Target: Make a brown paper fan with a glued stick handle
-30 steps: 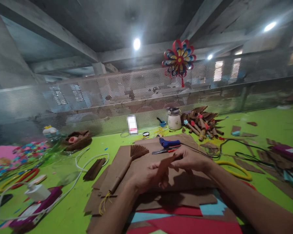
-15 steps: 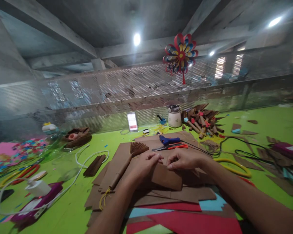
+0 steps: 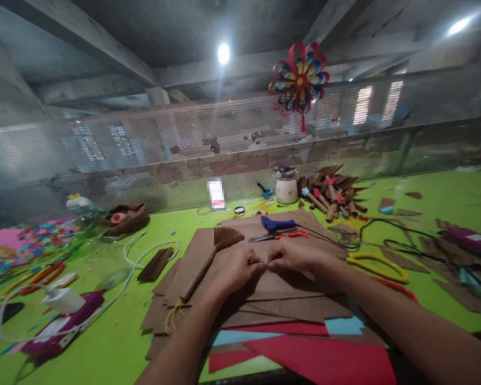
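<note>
Both your hands have drawn together since a moment ago, left hand (image 3: 234,270) and right hand (image 3: 299,256) now pinching the far edge of the paper (image 3: 272,291), flat on the stack (image 3: 176,289), fingertips hiding the fold, scissors (image 3: 278,236) at 12 o'clock, fan (image 3: 224,239) at 11.

Flat brown paper sheet (image 3: 282,289) atop a stack of brown paper (image 3: 164,299).

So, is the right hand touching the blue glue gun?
Apart. In the head view the scissors lie between the glue gun and the right hand, so a clear gap shows.
</note>
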Available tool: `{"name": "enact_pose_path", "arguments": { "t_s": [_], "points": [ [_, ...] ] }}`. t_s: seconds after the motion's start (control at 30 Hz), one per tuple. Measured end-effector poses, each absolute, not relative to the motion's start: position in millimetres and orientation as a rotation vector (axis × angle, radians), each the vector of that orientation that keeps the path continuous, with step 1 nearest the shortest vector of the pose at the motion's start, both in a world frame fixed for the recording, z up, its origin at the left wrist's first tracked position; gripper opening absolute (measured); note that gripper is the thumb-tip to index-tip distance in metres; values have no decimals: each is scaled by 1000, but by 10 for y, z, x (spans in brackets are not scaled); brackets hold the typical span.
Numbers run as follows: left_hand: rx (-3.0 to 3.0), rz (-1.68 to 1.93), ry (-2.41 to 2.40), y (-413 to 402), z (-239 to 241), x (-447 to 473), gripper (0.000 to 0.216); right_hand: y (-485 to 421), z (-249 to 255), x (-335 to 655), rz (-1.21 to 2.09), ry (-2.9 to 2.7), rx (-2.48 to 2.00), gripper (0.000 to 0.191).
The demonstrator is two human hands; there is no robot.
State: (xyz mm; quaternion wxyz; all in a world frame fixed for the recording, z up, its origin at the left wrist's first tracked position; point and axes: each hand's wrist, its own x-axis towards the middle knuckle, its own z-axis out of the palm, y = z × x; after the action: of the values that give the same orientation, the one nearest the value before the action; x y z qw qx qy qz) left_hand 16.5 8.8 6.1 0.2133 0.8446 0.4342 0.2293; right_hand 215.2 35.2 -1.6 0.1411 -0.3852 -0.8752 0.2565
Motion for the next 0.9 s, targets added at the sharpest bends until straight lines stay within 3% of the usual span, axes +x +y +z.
{"name": "enact_pose_path", "arguments": {
  "t_s": [0.23, 0.9],
  "points": [
    [2214, 586, 1293, 171, -81, 133, 17, 385, -147, 2141, 621, -2517, -1103, 18],
    [2377, 511, 1332, 168, -57, 171, 17, 273, -50, 2154, 377, -2676, -1037, 22]
  ]
}}
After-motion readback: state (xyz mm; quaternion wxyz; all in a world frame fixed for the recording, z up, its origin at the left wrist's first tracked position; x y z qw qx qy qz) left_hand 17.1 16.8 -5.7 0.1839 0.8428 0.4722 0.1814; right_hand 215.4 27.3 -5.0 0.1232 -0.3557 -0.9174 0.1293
